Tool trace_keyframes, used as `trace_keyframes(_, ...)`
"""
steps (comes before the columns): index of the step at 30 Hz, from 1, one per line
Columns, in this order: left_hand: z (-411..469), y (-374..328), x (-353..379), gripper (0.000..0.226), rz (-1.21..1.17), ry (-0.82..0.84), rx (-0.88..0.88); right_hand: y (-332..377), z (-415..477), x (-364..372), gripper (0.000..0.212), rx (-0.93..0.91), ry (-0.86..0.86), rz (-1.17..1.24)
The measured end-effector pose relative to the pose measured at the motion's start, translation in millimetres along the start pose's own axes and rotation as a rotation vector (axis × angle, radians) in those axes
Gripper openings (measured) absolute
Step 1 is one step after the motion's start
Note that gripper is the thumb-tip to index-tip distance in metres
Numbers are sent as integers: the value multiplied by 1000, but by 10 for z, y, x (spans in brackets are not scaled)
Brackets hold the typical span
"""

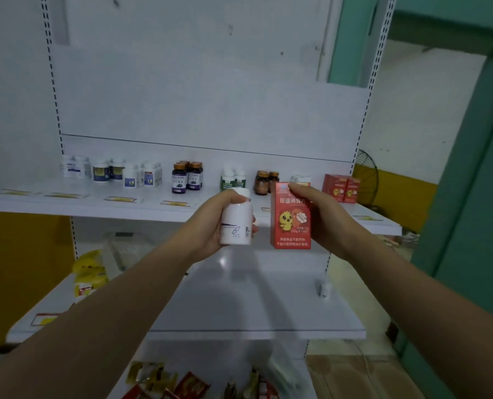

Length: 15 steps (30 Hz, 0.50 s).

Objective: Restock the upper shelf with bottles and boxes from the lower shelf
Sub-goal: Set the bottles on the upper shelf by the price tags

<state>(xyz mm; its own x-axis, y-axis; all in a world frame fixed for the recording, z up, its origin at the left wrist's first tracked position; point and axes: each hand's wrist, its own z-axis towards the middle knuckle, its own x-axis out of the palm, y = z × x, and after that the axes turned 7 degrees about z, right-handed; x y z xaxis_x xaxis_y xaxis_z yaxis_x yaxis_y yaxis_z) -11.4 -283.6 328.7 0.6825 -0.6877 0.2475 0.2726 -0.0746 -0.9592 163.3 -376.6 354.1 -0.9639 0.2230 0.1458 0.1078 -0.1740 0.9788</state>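
My left hand (207,223) grips a white bottle (236,220) upright, just in front of the upper shelf (67,207) edge. My right hand (323,217) holds a red box (289,217) with a yellow chick on it, upright beside the bottle. The upper shelf carries several white bottles (130,175), dark purple-labelled bottles (186,177), green-labelled bottles (232,180), brown bottles (265,181) and two red boxes (341,187) at its right end. On the lower shelf (253,312) a small white bottle (324,287) stands at the right.
Yellow packets (90,272) and a clear container (124,249) lie on the lower shelf's left. Red and yellow sachets (182,384) fill the bottom shelf. A fan (367,177) stands behind the rack on the right, beside a green wall (469,226).
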Motion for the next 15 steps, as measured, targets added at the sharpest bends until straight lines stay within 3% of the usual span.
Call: trace_keyframes(15, 630, 237, 712, 21, 22, 107, -57, 83, -221, -959, 24, -44, -155, -53)
